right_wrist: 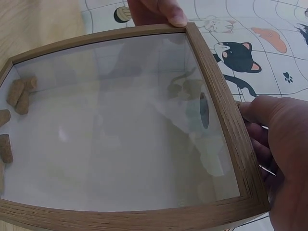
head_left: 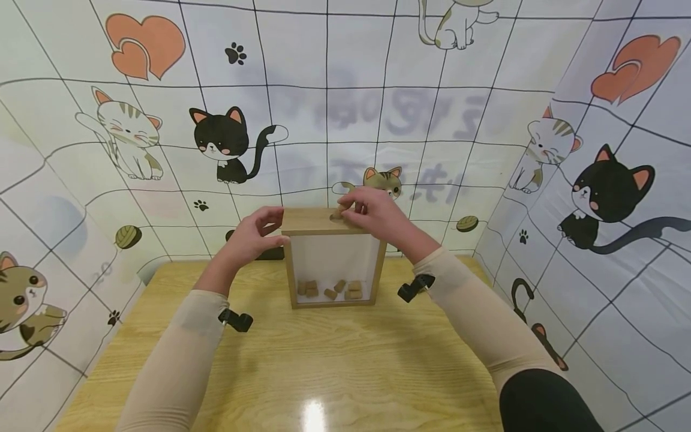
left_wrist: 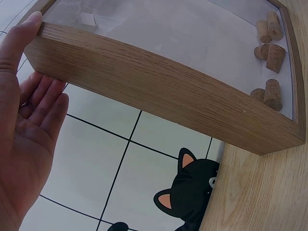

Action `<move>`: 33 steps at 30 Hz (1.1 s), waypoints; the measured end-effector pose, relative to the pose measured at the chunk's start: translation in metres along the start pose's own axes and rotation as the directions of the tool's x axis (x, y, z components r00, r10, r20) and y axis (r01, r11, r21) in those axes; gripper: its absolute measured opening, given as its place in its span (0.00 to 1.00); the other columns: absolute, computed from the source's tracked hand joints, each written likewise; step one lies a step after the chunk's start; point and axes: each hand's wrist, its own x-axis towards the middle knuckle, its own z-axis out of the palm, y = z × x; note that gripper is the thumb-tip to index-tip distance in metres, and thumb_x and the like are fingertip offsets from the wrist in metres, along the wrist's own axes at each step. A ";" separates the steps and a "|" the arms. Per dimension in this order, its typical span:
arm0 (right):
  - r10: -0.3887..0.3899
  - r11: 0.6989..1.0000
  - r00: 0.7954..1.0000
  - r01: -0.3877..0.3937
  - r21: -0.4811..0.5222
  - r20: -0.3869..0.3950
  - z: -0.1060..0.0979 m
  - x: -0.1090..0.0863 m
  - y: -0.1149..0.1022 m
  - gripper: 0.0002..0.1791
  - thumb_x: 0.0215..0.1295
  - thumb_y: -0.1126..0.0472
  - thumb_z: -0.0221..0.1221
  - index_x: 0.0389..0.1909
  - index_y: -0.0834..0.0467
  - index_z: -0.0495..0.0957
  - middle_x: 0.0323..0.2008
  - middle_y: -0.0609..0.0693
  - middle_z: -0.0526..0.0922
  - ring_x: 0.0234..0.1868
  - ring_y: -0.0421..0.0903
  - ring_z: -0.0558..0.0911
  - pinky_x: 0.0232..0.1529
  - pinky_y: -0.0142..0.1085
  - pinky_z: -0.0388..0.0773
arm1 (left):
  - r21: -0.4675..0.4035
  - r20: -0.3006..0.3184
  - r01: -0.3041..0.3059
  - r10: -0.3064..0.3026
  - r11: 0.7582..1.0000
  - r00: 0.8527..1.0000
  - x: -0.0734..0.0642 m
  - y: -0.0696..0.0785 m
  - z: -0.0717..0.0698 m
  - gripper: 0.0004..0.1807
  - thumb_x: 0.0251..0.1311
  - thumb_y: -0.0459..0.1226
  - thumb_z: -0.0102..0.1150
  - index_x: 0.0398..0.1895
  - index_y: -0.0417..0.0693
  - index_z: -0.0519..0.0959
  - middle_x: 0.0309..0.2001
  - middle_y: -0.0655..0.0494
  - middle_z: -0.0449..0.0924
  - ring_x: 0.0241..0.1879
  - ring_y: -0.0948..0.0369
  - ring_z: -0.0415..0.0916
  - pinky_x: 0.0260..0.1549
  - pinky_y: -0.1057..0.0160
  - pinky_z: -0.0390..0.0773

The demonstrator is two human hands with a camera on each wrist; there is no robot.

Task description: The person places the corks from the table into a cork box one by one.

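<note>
A shallow wooden box frame (head_left: 318, 223) with a clear front stands upright on the table, with several corks (head_left: 353, 291) lying at its bottom. My left hand (head_left: 251, 237) holds its upper left corner; in the left wrist view the thumb (left_wrist: 32, 23) lies on the front edge and the fingers reach behind. Over the top, my right hand (head_left: 378, 213) pinches a small cork (head_left: 339, 211) at the hole in the top side. That hole (right_wrist: 204, 110) shows through the pane in the right wrist view, where the pinched cork is hidden by the hand.
The wooden table (head_left: 324, 366) extends in front of the box frame. Behind and at both sides hangs a white grid-patterned cloth (head_left: 356, 114) with cartoon cats. A dark object (head_left: 270, 253), partly hidden, sits behind the frame's left side.
</note>
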 end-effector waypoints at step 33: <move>-0.027 1.000 0.993 0.026 -0.009 -0.111 -0.013 -0.024 0.007 0.05 0.78 0.64 0.69 0.49 0.57 0.90 0.42 0.47 0.86 0.37 0.44 0.82 0.37 0.41 0.85 | 0.012 -0.009 -0.019 0.019 1.000 1.000 0.002 -0.005 0.000 0.40 0.68 0.32 0.78 0.79 0.40 0.70 0.68 0.40 0.76 0.75 0.43 0.73 0.82 0.46 0.67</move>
